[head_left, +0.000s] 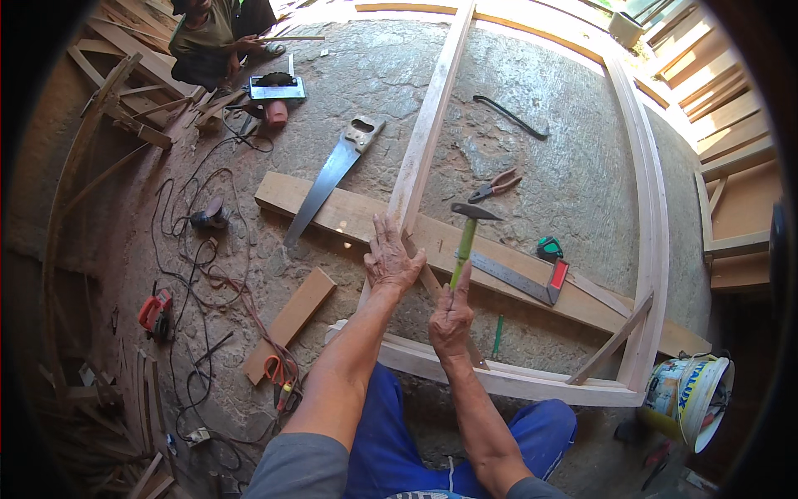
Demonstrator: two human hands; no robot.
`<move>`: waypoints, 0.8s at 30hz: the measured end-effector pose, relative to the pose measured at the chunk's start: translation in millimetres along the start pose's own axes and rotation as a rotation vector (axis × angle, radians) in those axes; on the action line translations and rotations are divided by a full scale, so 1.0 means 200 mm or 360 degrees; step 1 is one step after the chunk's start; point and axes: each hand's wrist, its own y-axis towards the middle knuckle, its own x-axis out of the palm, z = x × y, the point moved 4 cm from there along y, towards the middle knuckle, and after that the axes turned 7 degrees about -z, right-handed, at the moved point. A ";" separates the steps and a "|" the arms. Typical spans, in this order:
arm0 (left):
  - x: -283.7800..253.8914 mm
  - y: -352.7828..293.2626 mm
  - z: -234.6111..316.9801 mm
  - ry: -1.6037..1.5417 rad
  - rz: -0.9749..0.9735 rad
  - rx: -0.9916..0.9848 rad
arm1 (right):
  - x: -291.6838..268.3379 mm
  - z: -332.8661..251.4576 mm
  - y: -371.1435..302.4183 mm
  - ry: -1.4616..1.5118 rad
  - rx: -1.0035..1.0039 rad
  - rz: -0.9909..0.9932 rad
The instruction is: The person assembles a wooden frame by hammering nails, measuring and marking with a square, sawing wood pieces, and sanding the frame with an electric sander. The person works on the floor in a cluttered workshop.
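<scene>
My left hand (pixel 389 256) lies with stretched fingers on the near part of a long wooden frame bar (pixel 428 125), beside a short diagonal brace (pixel 428 279). Whether it also presses the plank beneath is hidden. In my right hand (pixel 450 324) is a hammer (pixel 467 241) with a green handle, held upright, its dark head raised above the plank. Beneath the frame, a thick wooden plank (pixel 332 209) crosses the floor. A handsaw (pixel 332 179) rests over its left part, and a try square (pixel 515 279) with a red-marked stock lies on its right part.
Pliers (pixel 496 186), a pry bar (pixel 511 116) and a tape measure (pixel 549 248) lie inside the frame. Left are a circular saw (pixel 276 96), tangled cords (pixel 199 258), a wood block (pixel 291 324) and a red tool (pixel 155 313). A bucket (pixel 686 399) stands right; another person (pixel 212 41) sits far left.
</scene>
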 end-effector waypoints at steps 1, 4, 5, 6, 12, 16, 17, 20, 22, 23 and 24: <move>0.02 0.01 -0.02 -0.0009 0.0004 -0.0035 | 0.06 0.02 0.03 -0.0228 0.0012 -0.0405; 0.01 0.02 0.00 0.0039 -0.0051 -0.0077 | 0.02 0.04 0.07 -0.0247 0.0030 -0.0611; 0.01 0.02 0.01 0.0067 -0.0081 -0.0082 | -0.02 0.03 0.09 -0.0128 -0.0057 -0.0448; -0.02 0.03 -0.01 0.0073 -0.0027 -0.0094 | -0.05 -0.07 0.10 0.0001 -0.0034 -0.0305; 0.04 -0.01 0.03 0.0043 -0.0063 -0.0056 | 0.09 0.18 0.04 -0.0370 -0.0217 -0.0473; -0.01 0.01 -0.03 0.0085 -0.0061 -0.0112 | -0.03 -0.05 0.08 -0.0151 -0.0131 -0.0351; 0.01 0.02 -0.04 0.0096 -0.0027 -0.0112 | -0.09 -0.15 0.08 -0.0039 -0.0390 -0.0023; 0.05 -0.01 -0.05 0.0089 -0.0017 -0.0092 | -0.03 -0.01 0.00 0.0101 -0.0224 0.0100; 0.05 0.02 0.00 0.0038 -0.0033 -0.0067 | 0.07 0.10 0.03 -0.0106 -0.0244 -0.0124; 0.05 0.00 0.02 0.0050 -0.0076 -0.0052 | 0.09 0.11 0.09 -0.0213 -0.0260 -0.0244; -0.01 0.03 0.04 0.0075 -0.0063 -0.0034 | 0.11 0.10 0.12 -0.0297 -0.0279 -0.0364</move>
